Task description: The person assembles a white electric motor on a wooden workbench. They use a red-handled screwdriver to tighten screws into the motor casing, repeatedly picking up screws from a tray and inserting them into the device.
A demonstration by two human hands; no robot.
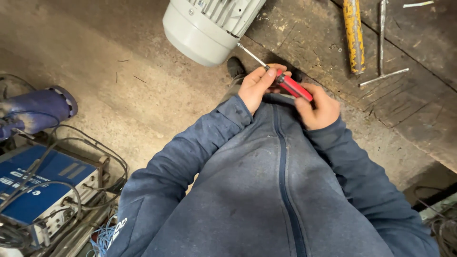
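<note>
A red-handled screwdriver (293,86) points up-left, its metal shaft reaching the end cover of a pale grey electric motor (205,28). My right hand (318,105) grips the red handle from behind. My left hand (259,84) pinches the shaft just ahead of the handle, fingers curled around it. Both arms wear dark blue sleeves of a zipped jacket. The screwdriver tip meets the motor's lower right edge; the exact contact spot is too small to make out.
A worn wooden bench top (409,95) runs along the right, carrying a yellow-handled tool (353,35) and a metal T-handle wrench (383,43). At the left stand a blue welding unit (43,185) with tangled cables and a purple motor housing (38,109) on the concrete floor.
</note>
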